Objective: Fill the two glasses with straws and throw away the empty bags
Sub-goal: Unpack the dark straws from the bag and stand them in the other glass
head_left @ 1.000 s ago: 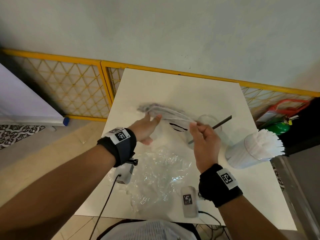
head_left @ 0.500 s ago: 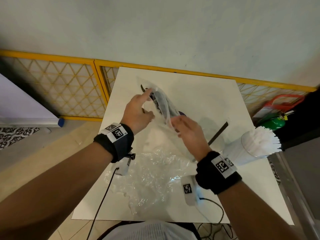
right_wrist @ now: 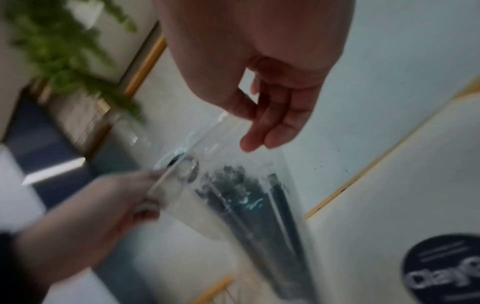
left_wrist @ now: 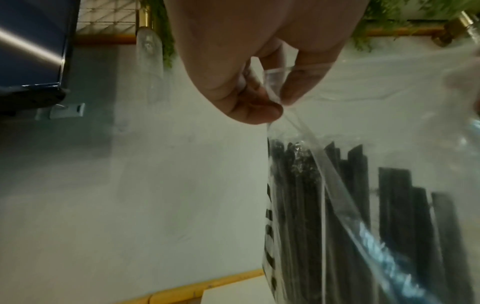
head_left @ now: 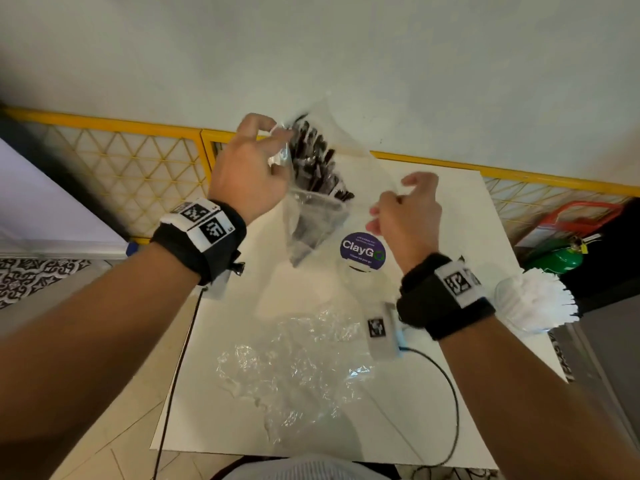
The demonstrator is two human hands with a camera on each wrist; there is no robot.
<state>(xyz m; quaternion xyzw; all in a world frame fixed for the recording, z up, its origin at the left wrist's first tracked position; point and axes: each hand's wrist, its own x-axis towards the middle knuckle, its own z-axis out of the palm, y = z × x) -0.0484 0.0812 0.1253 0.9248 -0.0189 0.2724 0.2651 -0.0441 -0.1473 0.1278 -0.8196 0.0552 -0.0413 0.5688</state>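
At the bottom centre of the head view one empty bag (head_left: 294, 368) lies crumpled on the table (head_left: 450, 216). Mid-frame, one glass (head_left: 362, 252) stands empty; another, at right, is packed with white straws (head_left: 540, 299). Above, the left hand (head_left: 242, 171) pinches the bag of black straws (head_left: 311, 188); the right hand (head_left: 405, 209) hovers loosely curled, holding nothing. Held by one corner, the bag could swing and spill.

Even, dim indoor light; right wrist view motion-blurred, edges distorted.
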